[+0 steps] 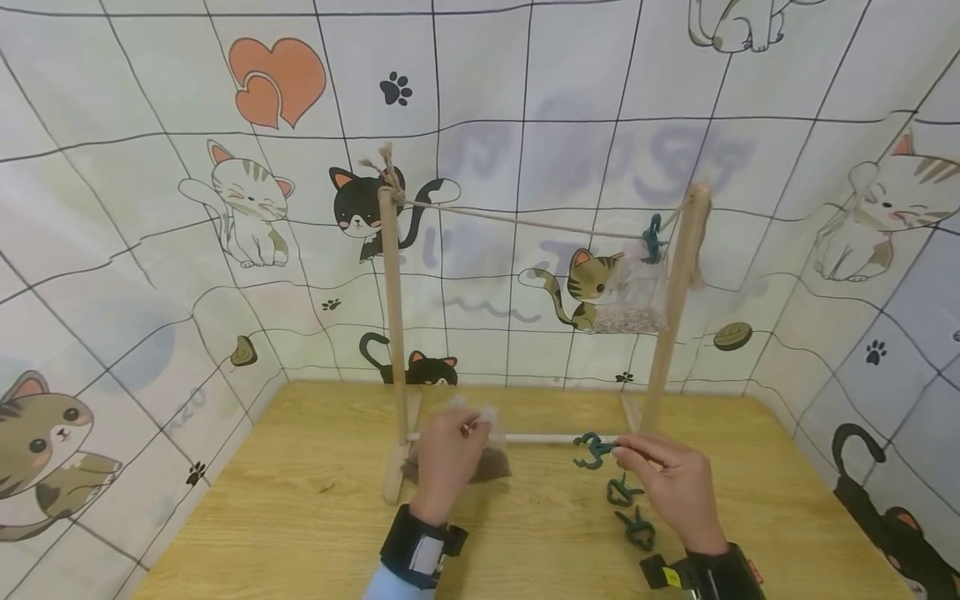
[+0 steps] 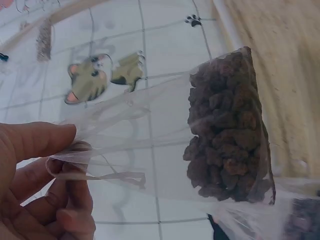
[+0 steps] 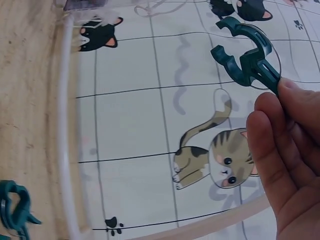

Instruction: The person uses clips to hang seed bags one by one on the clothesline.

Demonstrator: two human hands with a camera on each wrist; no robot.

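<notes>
My left hand [image 1: 448, 457] pinches the gathered top of a clear plastic bag [image 2: 165, 150] between thumb and fingers. Dark reddish-brown stones [image 2: 225, 130] fill the bag's lower part, which hangs just above or on the table; which one I cannot tell. In my right hand [image 1: 672, 485] a green plastic clip [image 3: 250, 55] is pinched by its handle end, its curved jaws spread apart and pointing left, toward the bag. Two more green clips, one farther [image 1: 622, 491] and one nearer [image 1: 637, 530], lie on the table beside the right hand.
A wooden frame with a left post [image 1: 392, 317] and right post [image 1: 678, 300] carries a slack rope [image 1: 517, 220]. By the right post, a green clip [image 1: 653, 240] holds a bag of pale granules [image 1: 632, 318] on the rope. A white rod [image 1: 540, 438] joins the posts low down.
</notes>
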